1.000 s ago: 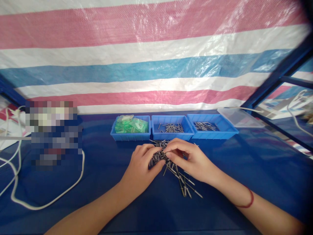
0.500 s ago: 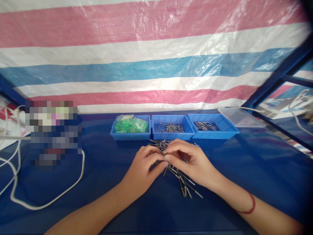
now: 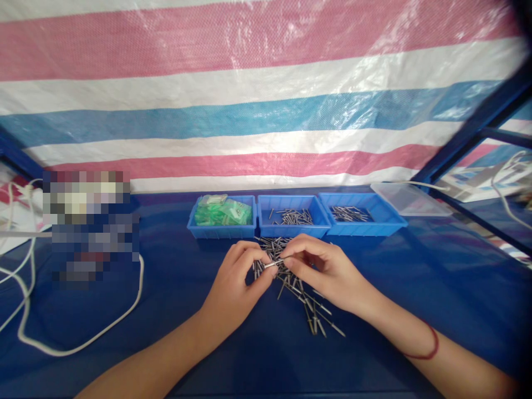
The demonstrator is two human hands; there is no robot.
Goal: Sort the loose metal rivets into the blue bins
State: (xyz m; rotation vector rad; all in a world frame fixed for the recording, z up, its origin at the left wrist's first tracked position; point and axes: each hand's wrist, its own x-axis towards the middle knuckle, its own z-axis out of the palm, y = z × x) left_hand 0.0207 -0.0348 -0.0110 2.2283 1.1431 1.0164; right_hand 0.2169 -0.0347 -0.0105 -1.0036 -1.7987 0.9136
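- A slim silver rivet (image 3: pixel 273 264) spans the fingertips of both hands, over a loose rivet pile (image 3: pixel 287 275).
- The left hand (image 3: pixel 239 280) pinches one end; the right hand (image 3: pixel 330 271) clamps the other.
- Its long axis runs crosswise (right end slightly higher in view).
- Beyond: glossy dark-blue table (image 3: pixel 166 282), three blue bins (image 3: pixel 293 230), striped sheeting (image 3: pixel 249 122).

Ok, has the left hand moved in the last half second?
Yes, slightly: judged against the middle blue bin, the left hand has shifted leftward and a little up in the view.
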